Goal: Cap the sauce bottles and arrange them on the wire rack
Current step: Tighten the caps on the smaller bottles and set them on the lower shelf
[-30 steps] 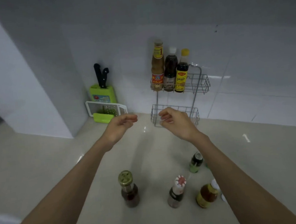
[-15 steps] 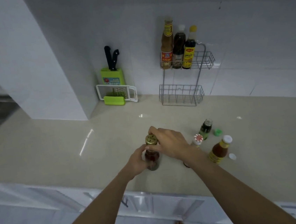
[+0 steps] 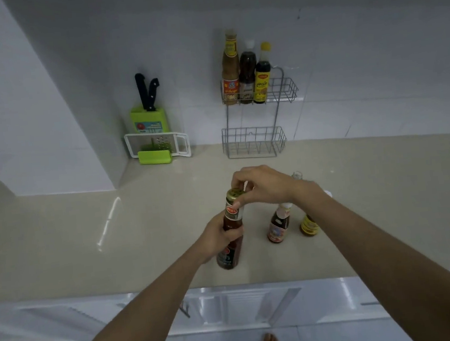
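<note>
The person is now holding the brown sauce bottle (image 3: 229,236) up off the desk (image 3: 59,243). A moment ago it was still standing low on the desk; now it is lifted and tipped a little. The left hand (image 3: 220,240) is wrapping around its middle, with the fingers closed tight on the glass. The right hand (image 3: 264,185) is sitting over the top, and its fingers (image 3: 238,203) are pinching the gold cap (image 3: 234,193).

It looks like the cap is being turned on. Once it is tight, this bottle can go on the wire rack (image 3: 254,142). The top shelf is already holding three bottles (image 3: 246,79), and the bottom shelf is bare. Two more bottles (image 3: 278,225) are waiting on the desk beside the right arm.
</note>
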Available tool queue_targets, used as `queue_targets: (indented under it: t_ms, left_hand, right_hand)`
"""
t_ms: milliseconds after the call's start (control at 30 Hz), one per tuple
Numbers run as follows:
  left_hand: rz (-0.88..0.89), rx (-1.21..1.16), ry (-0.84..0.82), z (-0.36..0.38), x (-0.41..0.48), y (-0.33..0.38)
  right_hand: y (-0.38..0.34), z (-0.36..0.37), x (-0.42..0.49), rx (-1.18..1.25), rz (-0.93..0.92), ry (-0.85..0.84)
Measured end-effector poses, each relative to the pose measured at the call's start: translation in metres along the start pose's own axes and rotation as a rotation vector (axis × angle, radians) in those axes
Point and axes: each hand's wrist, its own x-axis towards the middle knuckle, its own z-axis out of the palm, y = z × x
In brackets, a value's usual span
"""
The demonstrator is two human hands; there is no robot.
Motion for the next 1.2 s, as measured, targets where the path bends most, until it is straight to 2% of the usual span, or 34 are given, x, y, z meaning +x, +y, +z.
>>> queue_targets:
  t_ms: [267,333,467,533,833,1033,1100,1200]
  left_hand:
    - [-0.006,-0.015,-0.122,-0.008,0.009,0.024]
    - [-0.011,-0.003,-0.053,-0.004,0.014,0.024]
    - [0.012,0.065,0.256,0.008,0.024,0.026]
    - [0.015,0.092,0.287,0.008,0.028,0.028]
    - [-0.014,0.067,0.108,-0.004,0.046,0.034]
    - [-0.005,0.034,0.159,0.0,0.056,0.034]
    - [0.001,0.041,0.125,-0.001,0.059,0.035]
    - [0.009,0.037,-0.018,-0.008,0.066,0.044]
  right_hand:
    - [0.003,-0.026,0.008,-0.031,-0.065,-0.052]
    - [0.006,-0.029,0.01,-0.078,-0.07,-0.081]
    - [0.014,-0.027,0.019,-0.21,0.007,-0.014]
    - [0.015,-0.025,0.024,-0.215,-0.026,0.033]
    - [0.024,-0.059,0.041,-0.161,-0.182,-0.207]
    - [0.03,-0.063,0.047,-0.271,-0.186,-0.122]
    - [0.028,-0.064,0.047,-0.344,-0.211,-0.143]
    - [0.029,-0.062,0.046,-0.45,-0.352,-0.086]
